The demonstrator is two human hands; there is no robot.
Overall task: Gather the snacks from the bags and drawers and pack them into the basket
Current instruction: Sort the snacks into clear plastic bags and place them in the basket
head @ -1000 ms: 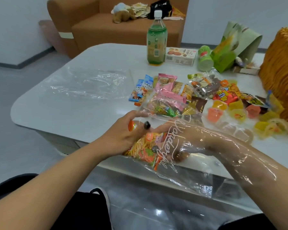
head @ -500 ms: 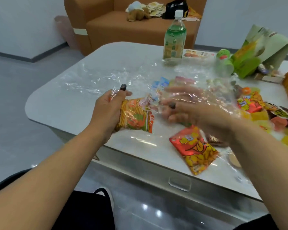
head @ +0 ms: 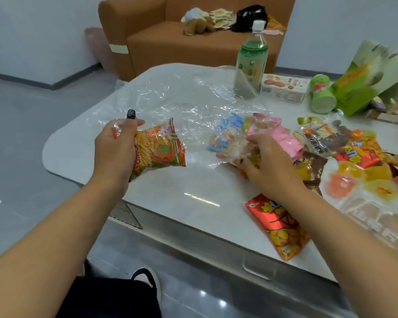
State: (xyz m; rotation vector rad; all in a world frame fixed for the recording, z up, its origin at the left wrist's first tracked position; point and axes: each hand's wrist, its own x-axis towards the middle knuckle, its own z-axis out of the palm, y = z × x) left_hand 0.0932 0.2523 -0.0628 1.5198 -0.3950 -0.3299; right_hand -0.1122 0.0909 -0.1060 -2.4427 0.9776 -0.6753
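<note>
The left hand [head: 115, 148] gripped an orange snack packet [head: 159, 149] by its near end, fingers curled round it, with a corner of the clear plastic bag [head: 184, 97] also pinched at the thumb. The packet hung just above the tabletop [head: 184, 187] near its left front corner, while the plastic bag lay spread and crumpled toward the far edge. The right hand [head: 265, 159] rested among the heap of snacks at the middle of the tabletop, its fingers curled down round a thin clear wrapper; exactly what it pinched could not be told. A red packet [head: 278, 228] lay alone at the front edge, beside the right forearm.

The packets looked light, puffed and crinkly, likely holding brittle crisps, so a loose hold at a sealed end would probably suit better than a squeeze across the middle. The film seemed slippery and limp. The jelly cups [head: 345, 182] toward the right edge appeared stiffer. No basket showed in view.
</note>
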